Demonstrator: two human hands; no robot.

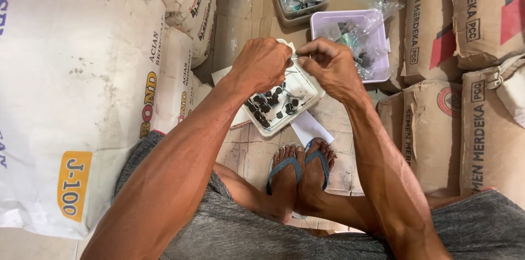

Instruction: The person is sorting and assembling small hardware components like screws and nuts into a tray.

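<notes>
My left hand (pixel 262 64) and my right hand (pixel 328 66) meet above a white tray (pixel 307 97) that rests on flattened cardboard on the floor. Both pinch something small and pale between their fingertips; I cannot tell what it is. The tray holds several small dark round parts (pixel 270 101). A white paper sheet (pixel 309 127) lies under the tray's near edge. My feet in blue flip-flops (pixel 298 170) rest just below it.
A lilac plastic tub (pixel 328 21) with clear bags of small parts stands behind the tray, and a grey tub (pixel 284 3) beyond it. White sacks (pixel 71 90) are stacked on the left, brown paper sacks (pixel 476 101) on the right.
</notes>
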